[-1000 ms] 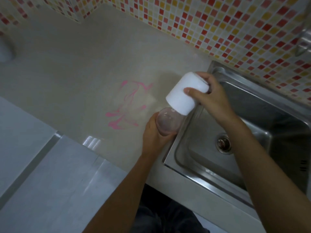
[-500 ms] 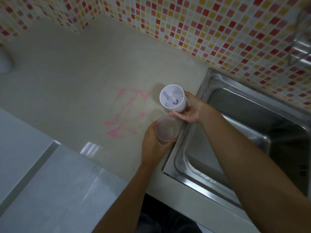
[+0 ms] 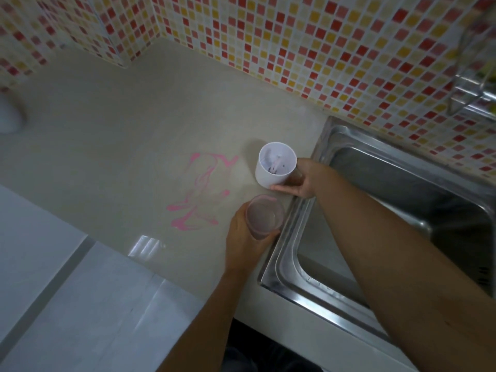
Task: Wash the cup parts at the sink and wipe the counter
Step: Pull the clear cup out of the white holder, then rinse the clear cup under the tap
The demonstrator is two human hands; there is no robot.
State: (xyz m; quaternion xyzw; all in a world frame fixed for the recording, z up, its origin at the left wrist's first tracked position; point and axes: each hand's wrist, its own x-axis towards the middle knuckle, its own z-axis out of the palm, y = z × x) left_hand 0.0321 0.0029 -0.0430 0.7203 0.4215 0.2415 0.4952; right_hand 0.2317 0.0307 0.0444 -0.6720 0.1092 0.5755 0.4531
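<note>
White cup (image 3: 276, 164) stands upright on the counter (image 3: 120, 135), mouth up, with a little pink and dark gunk at the bottom; the right hand (image 3: 300, 181) is wrapped round its lower side. Just in front, the left hand (image 3: 245, 237) grips a clear cup (image 3: 264, 216) with a pinkish tint, right by the sink (image 3: 397, 210) rim. Pink spill (image 3: 200, 191) sits just left of both cups. Loads of bare counter further left and back toward the tiles (image 3: 295, 44); sink basin's open on the right.
</note>
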